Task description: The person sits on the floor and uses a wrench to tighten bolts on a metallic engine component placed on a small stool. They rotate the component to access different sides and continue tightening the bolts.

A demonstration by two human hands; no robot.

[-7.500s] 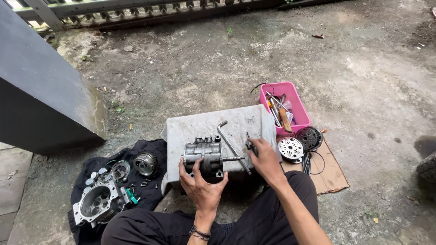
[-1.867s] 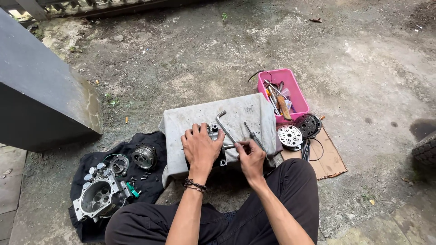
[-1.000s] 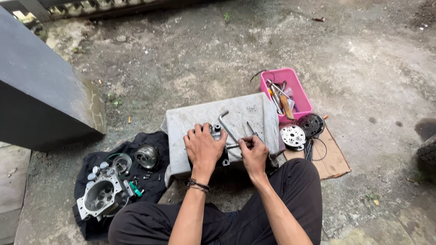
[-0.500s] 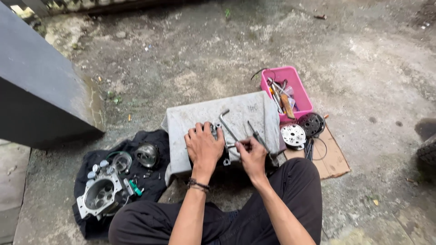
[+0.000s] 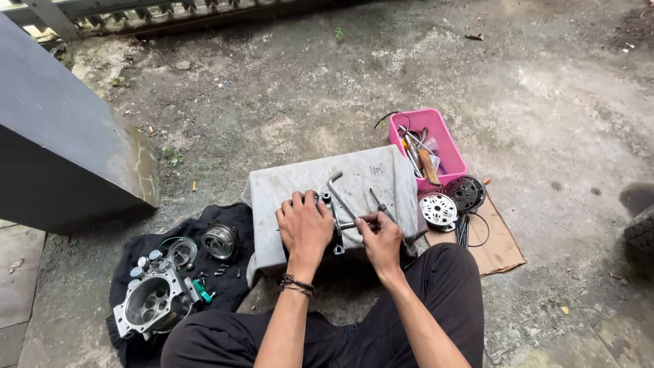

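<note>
While the left hand (image 5: 304,225) lies curled, palm down, over a metal engine part (image 5: 328,204) at centre frame, the right hand (image 5: 381,236) grips the shaft of a bent L-shaped wrench (image 5: 338,198) seated on that part. Both rest on one grey cloth-covered block (image 5: 381,177). Counted: one pink tray (image 5: 449,150) upper right, two round discs (image 5: 438,210) on cardboard, one engine casing (image 5: 146,304) lower left.

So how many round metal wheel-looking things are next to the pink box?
2. A silver disc with holes lies on the cardboard below the pink box; a dark round part sits just right of it, touching the box. Others may be hidden.
</note>
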